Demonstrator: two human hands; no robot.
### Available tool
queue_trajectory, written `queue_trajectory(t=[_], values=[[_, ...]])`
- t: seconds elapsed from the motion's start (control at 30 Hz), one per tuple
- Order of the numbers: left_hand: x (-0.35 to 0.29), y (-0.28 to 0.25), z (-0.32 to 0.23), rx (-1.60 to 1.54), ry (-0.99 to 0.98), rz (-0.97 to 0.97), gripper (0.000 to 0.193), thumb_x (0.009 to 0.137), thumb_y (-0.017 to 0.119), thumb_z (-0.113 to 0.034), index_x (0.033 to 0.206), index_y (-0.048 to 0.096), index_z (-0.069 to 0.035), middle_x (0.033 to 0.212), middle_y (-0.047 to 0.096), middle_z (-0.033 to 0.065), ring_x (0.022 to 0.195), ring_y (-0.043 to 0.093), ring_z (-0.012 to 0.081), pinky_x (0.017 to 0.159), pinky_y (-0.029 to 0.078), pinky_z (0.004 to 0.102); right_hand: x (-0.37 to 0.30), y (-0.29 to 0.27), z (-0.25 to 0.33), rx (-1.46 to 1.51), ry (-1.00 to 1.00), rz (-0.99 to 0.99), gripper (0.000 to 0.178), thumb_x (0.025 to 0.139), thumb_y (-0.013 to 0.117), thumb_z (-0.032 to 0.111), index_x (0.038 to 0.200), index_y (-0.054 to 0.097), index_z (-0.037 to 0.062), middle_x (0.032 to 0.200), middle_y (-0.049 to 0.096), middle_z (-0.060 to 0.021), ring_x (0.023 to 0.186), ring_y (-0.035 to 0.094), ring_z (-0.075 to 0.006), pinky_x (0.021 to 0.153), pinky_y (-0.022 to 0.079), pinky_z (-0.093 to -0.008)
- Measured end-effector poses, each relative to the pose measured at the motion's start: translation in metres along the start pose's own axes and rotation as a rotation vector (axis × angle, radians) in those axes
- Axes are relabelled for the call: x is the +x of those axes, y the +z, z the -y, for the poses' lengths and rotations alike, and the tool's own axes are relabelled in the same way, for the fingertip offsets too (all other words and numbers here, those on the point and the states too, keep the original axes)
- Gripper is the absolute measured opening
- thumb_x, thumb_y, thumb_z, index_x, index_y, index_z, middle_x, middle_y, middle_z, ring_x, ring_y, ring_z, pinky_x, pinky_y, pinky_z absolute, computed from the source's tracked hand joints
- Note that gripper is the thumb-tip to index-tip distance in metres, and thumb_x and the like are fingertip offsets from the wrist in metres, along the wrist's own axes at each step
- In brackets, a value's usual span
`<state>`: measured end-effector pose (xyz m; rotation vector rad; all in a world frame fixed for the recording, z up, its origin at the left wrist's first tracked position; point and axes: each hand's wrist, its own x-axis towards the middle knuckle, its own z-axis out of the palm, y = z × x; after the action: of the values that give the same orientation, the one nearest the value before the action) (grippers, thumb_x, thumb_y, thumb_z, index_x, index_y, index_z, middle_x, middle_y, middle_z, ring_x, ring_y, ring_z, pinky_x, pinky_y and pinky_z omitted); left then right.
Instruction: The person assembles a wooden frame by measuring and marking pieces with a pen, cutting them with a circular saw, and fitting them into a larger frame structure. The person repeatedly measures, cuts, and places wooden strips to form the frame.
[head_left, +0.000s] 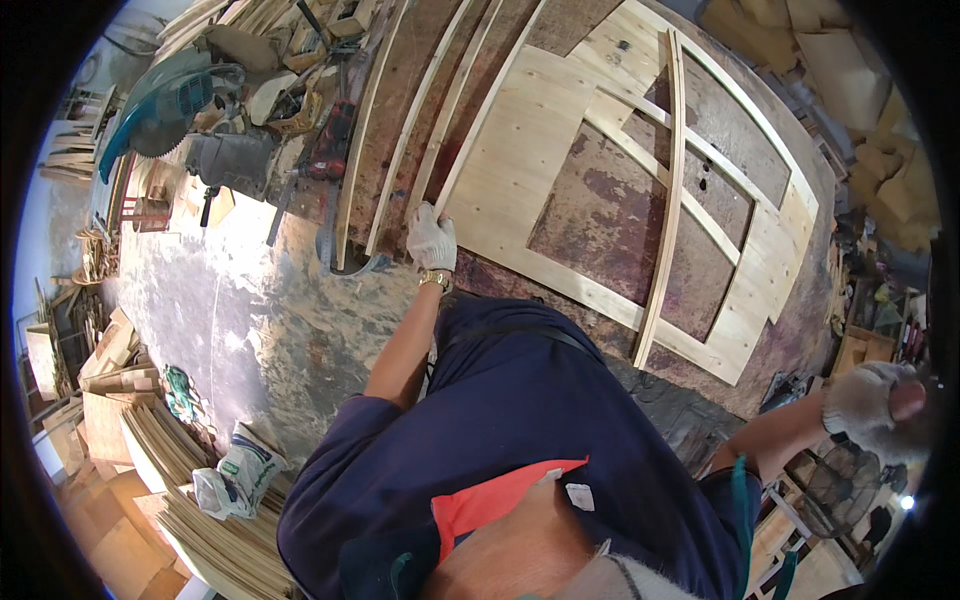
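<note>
Looking down, we had our gloved left hand [432, 240] at the near end of a long wooden strip [494, 103], just left of the plywood frame [515, 160]; its fingers were curled there, though we could not tell whether they pinched the wood or merely rested on it. Our gloved right hand [868, 405] was apart from the frame, to its near right, partly curled, and we could not tell whether it held anything. We judged the strip light and dry, stiff across a short span but whippy over its length, so a hold near its middle would have steadied it best, with its thin edges liable to splinter. More strips [456, 100] lay farther left of the frame, crowding the fingers, and a batten [673, 200] lay across the frame itself, overhanging its near edge. Beyond those strips, on the frame's left, were a red drill [331, 145] and a teal circular saw [185, 97].
</note>
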<state>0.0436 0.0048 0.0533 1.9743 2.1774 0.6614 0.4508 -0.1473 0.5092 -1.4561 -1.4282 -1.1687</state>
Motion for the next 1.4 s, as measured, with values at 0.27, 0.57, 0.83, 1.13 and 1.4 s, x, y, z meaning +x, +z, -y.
queue_trajectory(t=[0.27,0.57,0.83,1.13,1.4], values=[[0.030,0.017,-0.006,0.065,0.019,0.148,0.039,0.086,0.076,-0.030,0.115,0.063,-0.007,0.109,0.067,0.0190,0.104,0.068,0.0416,0.087,0.057,0.0540,-0.139,0.057,0.035,0.326,0.633,0.629,0.029,0.095,0.074,0.008,0.122,0.066,-0.0001,0.113,0.071,-0.0115,0.094,0.070,-0.0188,0.084,0.058,-0.0288],[0.095,0.034,-0.035,0.035,0.098,0.309,0.060,0.082,0.077,-0.036,0.129,0.056,-0.005,0.119,0.068,0.0250,0.109,0.068,0.0448,0.091,0.057,0.0549,-0.340,0.043,0.104,0.499,1.271,1.186,0.041,0.095,0.078,0.024,0.123,0.062,-0.0017,0.102,0.073,-0.0150,0.088,0.072,-0.0242,0.074,0.058,-0.0397],[0.104,0.049,-0.047,0.151,0.185,0.288,0.034,0.087,0.072,-0.025,0.114,0.063,-0.006,0.114,0.067,0.0221,0.103,0.070,0.0443,0.084,0.060,0.0562,-0.381,0.007,0.119,0.481,1.327,1.209,0.049,0.096,0.075,0.029,0.133,0.063,-0.0005,0.106,0.075,-0.0179,0.084,0.074,-0.0271,0.074,0.057,-0.0398],[0.099,0.043,-0.022,0.091,0.204,0.260,0.025,0.090,0.069,-0.022,0.108,0.064,-0.006,0.108,0.068,0.0231,0.096,0.070,0.0455,0.079,0.058,0.0561,-0.377,0.008,0.120,0.351,1.316,1.240,0.050,0.096,0.075,0.027,0.136,0.062,-0.0004,0.109,0.074,-0.0197,0.092,0.074,-0.0279,0.080,0.058,-0.0418],[0.081,0.037,-0.012,0.024,0.203,0.153,0.027,0.091,0.072,-0.029,0.103,0.065,-0.007,0.104,0.067,0.0201,0.096,0.069,0.0438,0.079,0.058,0.0542,-0.373,0.008,0.082,0.205,1.276,1.190,0.046,0.095,0.075,0.025,0.129,0.063,-0.0014,0.107,0.073,-0.0196,0.088,0.074,-0.0282,0.074,0.058,-0.0430]])
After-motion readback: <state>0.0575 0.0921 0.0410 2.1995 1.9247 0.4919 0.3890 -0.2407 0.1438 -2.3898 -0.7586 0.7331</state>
